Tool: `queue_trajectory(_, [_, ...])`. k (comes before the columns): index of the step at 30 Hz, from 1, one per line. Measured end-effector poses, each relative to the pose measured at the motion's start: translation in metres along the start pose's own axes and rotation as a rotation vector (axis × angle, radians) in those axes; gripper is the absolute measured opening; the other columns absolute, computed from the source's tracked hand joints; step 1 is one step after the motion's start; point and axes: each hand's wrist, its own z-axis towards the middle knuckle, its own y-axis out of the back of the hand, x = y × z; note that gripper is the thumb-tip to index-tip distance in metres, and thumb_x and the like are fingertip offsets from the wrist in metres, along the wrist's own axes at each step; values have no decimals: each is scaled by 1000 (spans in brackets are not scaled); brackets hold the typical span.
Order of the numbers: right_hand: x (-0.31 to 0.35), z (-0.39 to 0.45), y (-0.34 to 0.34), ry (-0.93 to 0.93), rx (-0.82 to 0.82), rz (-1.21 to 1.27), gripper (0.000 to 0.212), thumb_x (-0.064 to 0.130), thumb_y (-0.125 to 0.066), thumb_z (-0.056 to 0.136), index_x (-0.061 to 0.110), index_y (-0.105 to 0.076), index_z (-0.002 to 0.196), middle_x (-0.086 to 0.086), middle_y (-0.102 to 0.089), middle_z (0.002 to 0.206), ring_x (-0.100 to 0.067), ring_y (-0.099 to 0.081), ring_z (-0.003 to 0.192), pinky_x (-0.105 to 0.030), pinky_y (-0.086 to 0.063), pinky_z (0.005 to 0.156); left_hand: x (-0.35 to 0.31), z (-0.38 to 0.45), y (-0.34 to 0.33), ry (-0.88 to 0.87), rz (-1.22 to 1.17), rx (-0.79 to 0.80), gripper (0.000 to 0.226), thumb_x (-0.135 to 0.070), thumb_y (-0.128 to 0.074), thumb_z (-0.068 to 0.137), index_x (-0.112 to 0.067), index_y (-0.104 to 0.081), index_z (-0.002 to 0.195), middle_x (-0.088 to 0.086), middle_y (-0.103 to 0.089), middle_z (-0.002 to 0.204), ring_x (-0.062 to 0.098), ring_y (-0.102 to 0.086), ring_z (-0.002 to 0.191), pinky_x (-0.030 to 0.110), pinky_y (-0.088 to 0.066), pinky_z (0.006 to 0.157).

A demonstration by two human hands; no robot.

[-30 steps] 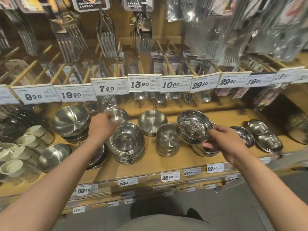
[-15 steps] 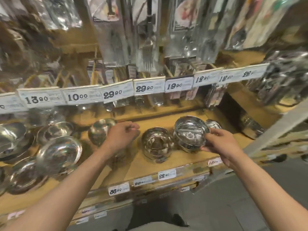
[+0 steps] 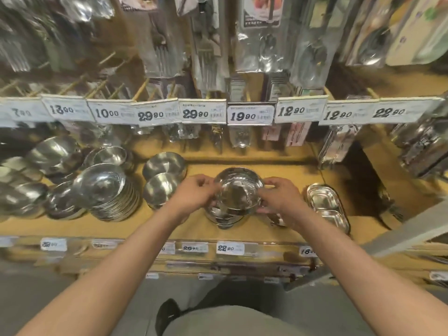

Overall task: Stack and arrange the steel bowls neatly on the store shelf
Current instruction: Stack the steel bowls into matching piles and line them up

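A shiny steel bowl (image 3: pixel 238 190) sits on top of a short stack of bowls (image 3: pixel 224 215) in the middle of the wooden shelf (image 3: pixel 278 170). My left hand (image 3: pixel 195 192) grips its left rim and my right hand (image 3: pixel 278 196) grips its right rim. To the left stand two small upturned bowls (image 3: pixel 162 178) and a tall stack of wide bowls (image 3: pixel 106 190). More bowls (image 3: pixel 53 154) lie further left, blurred.
A two-part steel tray (image 3: pixel 327 206) lies right of my hands. Price tags (image 3: pixel 249 115) hang along the rail above, with packed forks and spoons (image 3: pixel 206 44) over them. A dark gap (image 3: pixel 363 180) opens at the shelf's right end.
The view swung right and centred on the stack. My left hand left the small bowls on the left and joined my right hand on the steel bowl, now resting on the stack.
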Motion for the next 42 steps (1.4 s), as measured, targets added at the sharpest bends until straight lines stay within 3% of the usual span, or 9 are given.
queue_trajectory(7, [0,25,-29,25,37,-131,31,13,-73,84,23,-62,112,-6,-69,105,-13,-75,61,-33,-64,66,11,-2,9,42,15,-199,12,0,-64,92,-7,-69,83,14,-68,81,24,-63,75,30,-58,65])
queue_trajectory(10, [-1,28,-32,47,61,-152,16,17,-73,87,28,-63,94,-3,-71,93,-10,-74,59,-34,-64,68,14,-1,6,61,35,-237,12,3,-62,91,-3,-71,86,18,-67,82,27,-63,75,38,-60,72])
queue_trajectory(13, [-2,29,-32,64,64,-187,26,15,-72,90,35,-57,81,-1,-72,87,-9,-73,57,-27,-63,62,16,0,2,76,72,-245,11,2,-62,92,-1,-72,92,17,-70,86,26,-65,77,41,-60,77])
queue_trajectory(19, [4,24,6,43,26,-116,36,10,-75,83,21,-68,117,-7,-73,104,-17,-75,75,-29,-63,64,0,3,-19,-23,73,-192,16,-3,-61,92,-8,-75,89,9,-71,71,20,-64,62,36,-59,65])
queue_trajectory(25, [-9,23,82,38,-113,-117,36,3,-72,85,16,-70,118,-8,-78,84,-22,-73,64,-39,-63,68,-28,11,-88,-47,92,-41,4,-15,-69,93,-15,-72,90,-3,-70,66,15,-64,59,27,-48,51])
queue_trajectory(29, [-31,21,103,24,-196,-143,24,2,-74,83,22,-73,97,-11,-76,81,-25,-67,58,-52,-60,71,-25,14,-128,-97,397,-35,16,-15,-60,97,-9,-75,102,6,-75,99,20,-69,87,30,-54,75])
queue_trajectory(32, [-47,23,107,27,-221,-167,20,0,-77,81,17,-71,90,-7,-73,77,-18,-65,50,-40,-60,59,-16,16,-146,-88,497,-1,19,-6,-56,95,-6,-74,100,9,-74,100,23,-65,87,28,-48,71])
queue_trajectory(37, [-67,32,106,-5,-207,-182,11,3,-75,84,11,-68,84,-16,-74,71,-19,-68,53,-38,-60,62,-5,24,-157,-101,586,-9,26,-2,-52,95,-1,-67,116,11,-74,107,20,-61,83,26,-45,71])
queue_trajectory(42, [-74,31,98,-70,-182,-88,11,6,-73,88,7,-67,98,-15,-73,92,-11,-70,56,-17,-53,48,-1,26,-162,-84,576,17,30,-12,-54,99,-5,-60,127,15,-68,123,32,-63,114,33,-49,87])
